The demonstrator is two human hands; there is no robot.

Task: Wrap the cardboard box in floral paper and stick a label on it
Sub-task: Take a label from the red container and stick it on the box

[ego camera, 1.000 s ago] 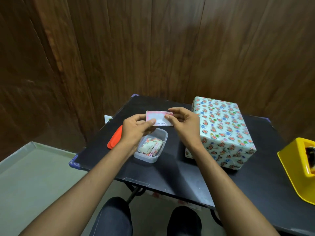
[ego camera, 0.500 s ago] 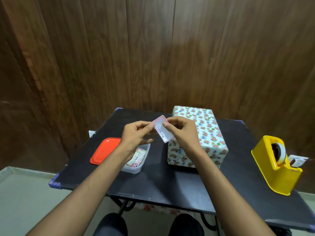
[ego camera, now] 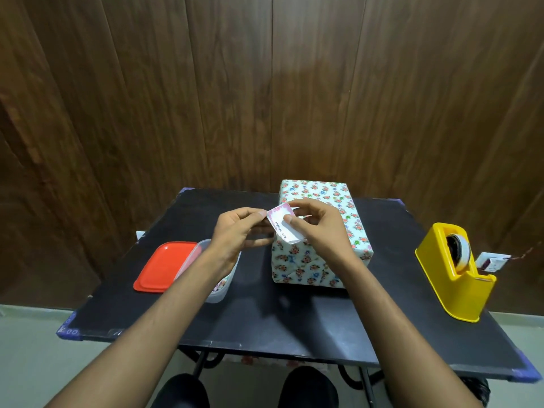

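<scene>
The box wrapped in floral paper [ego camera: 322,231] stands on the black table [ego camera: 265,316], just right of centre. A small white label with a pink top edge and handwriting [ego camera: 283,228] is held in the air in front of the box's near left corner. My left hand [ego camera: 238,234] pinches its upper left corner. My right hand [ego camera: 318,228] pinches it with thumb on the face and fingers curled behind. The label is tilted, and one layer seems to be curling away at the top.
A clear plastic tub of stickers [ego camera: 222,285] sits under my left forearm, with its red lid [ego camera: 162,266] beside it on the left. A yellow tape dispenser [ego camera: 454,272] stands at the table's right. A wooden wall rises right behind the table.
The view has swung right and up, bringing the tape dispenser into sight. The label has turned from level to tilted and moved over to the box's near left corner.
</scene>
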